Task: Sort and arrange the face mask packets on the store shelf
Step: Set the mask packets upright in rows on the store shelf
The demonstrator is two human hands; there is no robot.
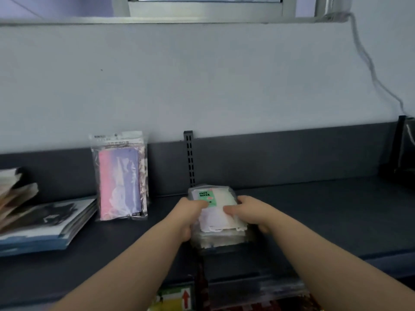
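Shelving fills my view from edge to edge, a dark grey shelf [314,216] with a low dark back panel and a pale wall above it; at the far left I see a slanted stack of flat booklets [45,223] lying on the surface, with more paper goods heaped at the very edge, too blurred to name; just right of them a clear packet of pink and lilac masks [121,178] stands upright, leaning on the back panel; further right a slotted metal upright [190,158] rises from the rear of the shelf; in front of it, near the middle, sits a stack of clear face mask packets [219,218], the top one bearing a green "FACE MASK" label; my left hand [190,212] grasps the stack's left side and my right hand [249,212] grasps its right side, fingers curled over the top packet; the shelf to the right lies bare; overhead runs a metal window frame [202,12], and a pale cable [370,66] trails down the wall at the far right.
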